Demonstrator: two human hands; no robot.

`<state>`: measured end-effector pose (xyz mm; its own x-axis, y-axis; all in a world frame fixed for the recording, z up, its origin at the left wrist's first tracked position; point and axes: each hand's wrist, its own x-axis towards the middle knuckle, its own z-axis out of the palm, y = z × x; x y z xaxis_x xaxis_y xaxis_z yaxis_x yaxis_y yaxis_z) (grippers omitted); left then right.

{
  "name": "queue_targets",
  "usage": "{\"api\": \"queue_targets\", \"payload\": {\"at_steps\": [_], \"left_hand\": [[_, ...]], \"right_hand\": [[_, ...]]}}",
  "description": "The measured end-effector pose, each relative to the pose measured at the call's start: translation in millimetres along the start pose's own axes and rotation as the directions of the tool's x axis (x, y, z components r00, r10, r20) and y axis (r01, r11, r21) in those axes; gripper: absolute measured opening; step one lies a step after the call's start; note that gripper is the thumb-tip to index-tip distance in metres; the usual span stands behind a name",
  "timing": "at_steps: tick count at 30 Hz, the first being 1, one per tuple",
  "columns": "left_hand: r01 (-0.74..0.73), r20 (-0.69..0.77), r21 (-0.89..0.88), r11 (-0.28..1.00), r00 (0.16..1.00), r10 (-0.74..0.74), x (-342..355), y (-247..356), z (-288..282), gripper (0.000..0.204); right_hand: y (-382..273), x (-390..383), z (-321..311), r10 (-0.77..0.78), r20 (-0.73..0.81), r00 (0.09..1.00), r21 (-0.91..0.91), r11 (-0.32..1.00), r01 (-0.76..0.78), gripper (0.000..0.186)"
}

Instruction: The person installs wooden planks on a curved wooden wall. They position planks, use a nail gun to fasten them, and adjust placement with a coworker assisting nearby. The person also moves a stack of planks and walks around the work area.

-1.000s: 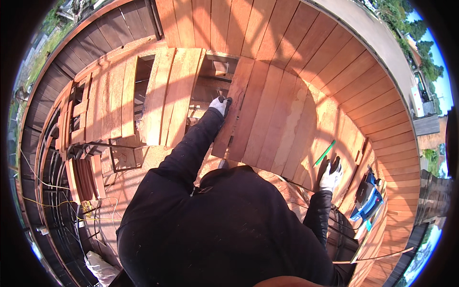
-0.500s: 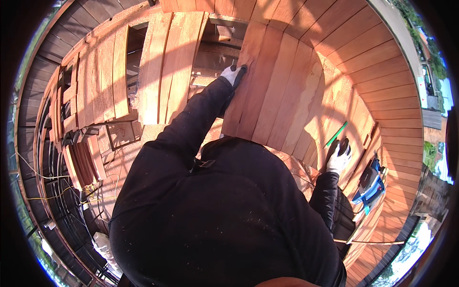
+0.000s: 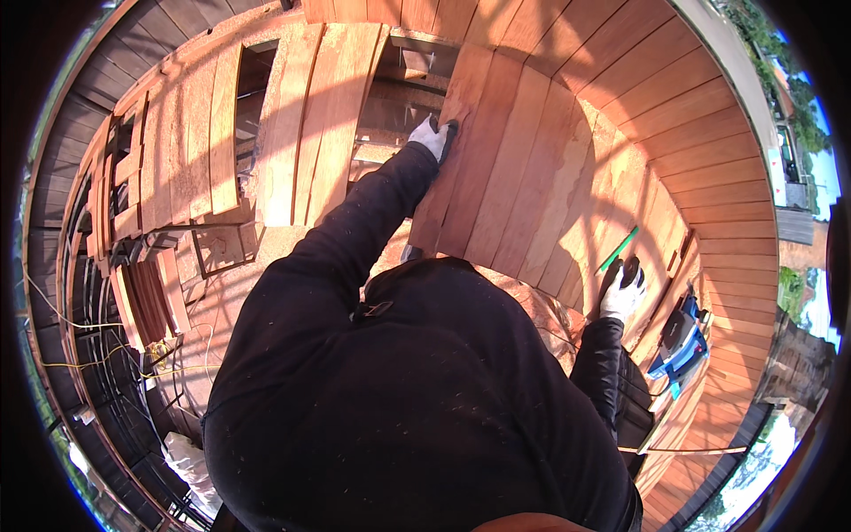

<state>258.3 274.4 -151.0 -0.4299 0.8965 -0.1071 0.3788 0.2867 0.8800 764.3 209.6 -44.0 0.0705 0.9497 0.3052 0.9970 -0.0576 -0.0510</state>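
My left hand (image 3: 431, 142), in a white glove with dark fingers, is closed on the left edge of a reddish wooden board (image 3: 463, 115). That board lies at the left of a row of boards laid side by side, beside a gap in the deck. At the right, my right hand (image 3: 623, 294), gloved the same way, rests on the paler boards with its fingers apart. A thin green strip (image 3: 618, 249) lies on the wood just beyond it. A blue and black power tool (image 3: 681, 341) stands to the right of this hand.
Through the gap (image 3: 403, 97) left of the boards, the frame below shows. Further left lie loose planks (image 3: 306, 124) strewn with sawdust and a stack of short boards (image 3: 146, 301). Yellow and white cords (image 3: 93, 363) trail at the lower left. Finished planking (image 3: 727, 191) curves round the right.
The view has shifted slightly. Both hands keep nearly the same places on the boards, and nothing has been taken up or let go.
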Motion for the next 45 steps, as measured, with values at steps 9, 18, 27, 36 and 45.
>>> {"api": "queue_targets", "payload": {"at_steps": [9,18,27,36,45], "left_hand": [[0.052,0.095,-0.008,0.999,0.994,-0.051,-8,23,-14,0.06],[0.026,-0.027,0.076,0.997,0.999,-0.024,0,6,-1,0.049],[0.045,-0.007,0.018,0.999,0.999,-0.045,-3,11,-8,0.061],[0.098,0.209,0.127,0.987,0.97,-0.123,4,29,-24,0.074],[-0.037,-0.001,-0.168,0.985,0.999,0.037,-11,46,-55,0.055]], "right_hand": [[1,-4,1,-0.002,-0.022,1.0,-0.018,1.0,0.001,0.057],[-6,-1,-4,0.008,0.007,1.0,-0.014,1.0,-0.007,0.058],[1,-2,1,-0.014,0.009,1.0,-0.013,1.0,0.014,0.06],[56,2,-49,0.166,-0.014,0.986,0.702,0.704,-0.109,0.043],[222,-17,-110,0.128,-0.46,0.878,-0.275,0.92,-0.278,0.074]]}}
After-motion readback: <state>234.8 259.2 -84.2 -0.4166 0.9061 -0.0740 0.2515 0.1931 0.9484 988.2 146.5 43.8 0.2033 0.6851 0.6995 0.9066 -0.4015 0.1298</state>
